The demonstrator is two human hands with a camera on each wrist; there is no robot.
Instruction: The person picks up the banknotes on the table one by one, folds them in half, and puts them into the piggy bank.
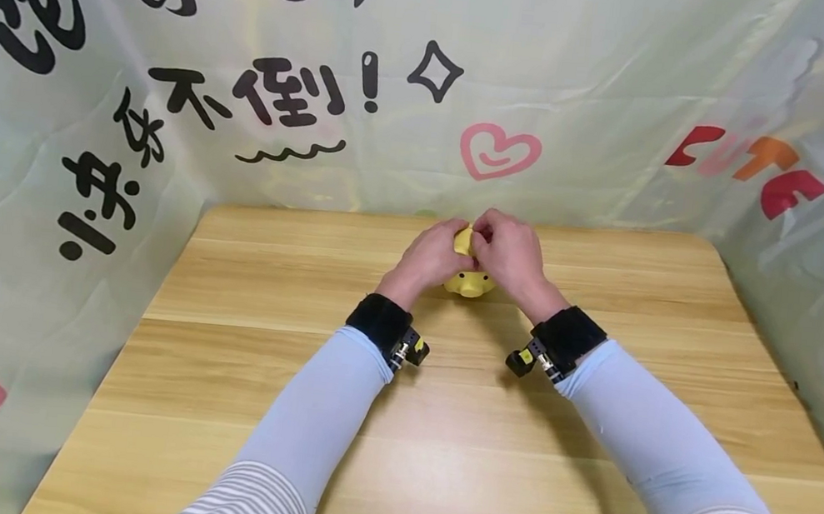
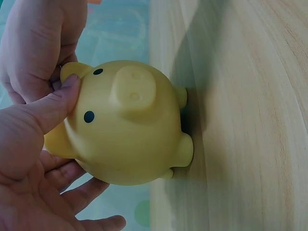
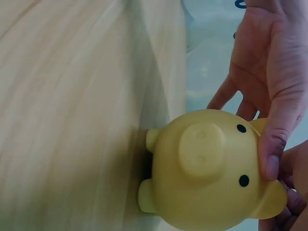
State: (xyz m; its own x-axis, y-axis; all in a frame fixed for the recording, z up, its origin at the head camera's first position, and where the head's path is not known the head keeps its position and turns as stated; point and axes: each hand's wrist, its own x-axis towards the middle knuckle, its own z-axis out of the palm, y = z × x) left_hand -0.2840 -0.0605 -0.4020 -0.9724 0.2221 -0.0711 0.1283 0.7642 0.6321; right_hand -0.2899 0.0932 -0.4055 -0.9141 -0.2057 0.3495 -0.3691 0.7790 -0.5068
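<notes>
A round yellow piggy bank (image 1: 469,285) stands on its short legs near the table's back edge, snout toward me. My left hand (image 1: 429,255) holds it, thumb (image 2: 61,98) across the forehead between the ears and other fingers round the side and back. Close over the top, behind one ear, is my right hand (image 1: 513,255) with curled fingers. The left wrist view shows this right hand (image 2: 36,43) partly covered by the pig's ear. Its fingertips are hidden there, and I cannot tell whether they pinch anything.
The wooden table (image 1: 454,429) reaches from me to a pale printed curtain (image 1: 597,75) right behind the piggy bank. More curtain hangs along the left and right sides. Both wrists wear black straps (image 1: 379,321) with small cameras.
</notes>
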